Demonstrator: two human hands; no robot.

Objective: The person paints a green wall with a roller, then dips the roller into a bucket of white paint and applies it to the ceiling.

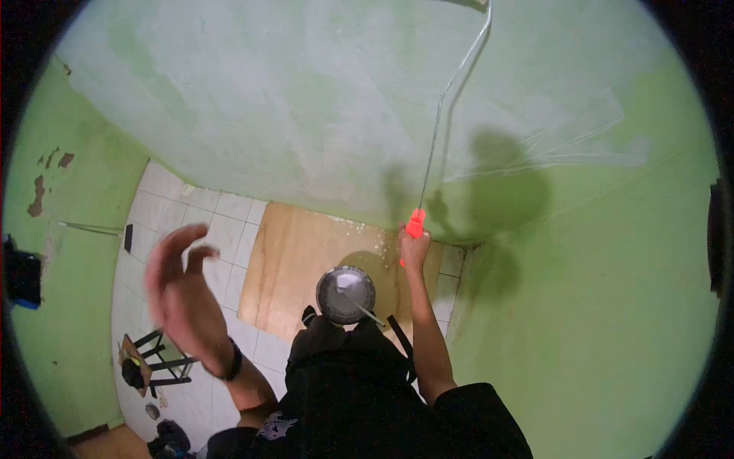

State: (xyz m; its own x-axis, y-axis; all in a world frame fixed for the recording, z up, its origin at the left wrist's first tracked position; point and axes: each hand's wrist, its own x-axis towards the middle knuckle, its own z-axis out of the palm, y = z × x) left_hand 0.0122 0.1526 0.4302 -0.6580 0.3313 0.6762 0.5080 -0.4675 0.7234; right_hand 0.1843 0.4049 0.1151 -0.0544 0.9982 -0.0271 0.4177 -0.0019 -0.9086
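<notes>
My right hand (pixel 415 249) is wrapped around the orange handle of a paint roller (pixel 415 223). Its long thin metal rod runs up along the green wall (pixel 306 107), which carries whitish paint patches; only an edge of the roller head shows at the top of the view. My left hand (pixel 182 294) is raised at the left, fingers curved and apart, with nothing in it and a dark band on the wrist. Below, near my feet, stands a round bucket (pixel 321 304) with pale paint and a stick leaning in it.
The bucket stands on a wooden board (pixel 279 268) spotted with white drops, over white floor tiles (pixel 260 348). A small stool (pixel 141 367) with dark items on it stands at the lower left. Side walls close in left and right; the left one (pixel 84 176) has peeling spots.
</notes>
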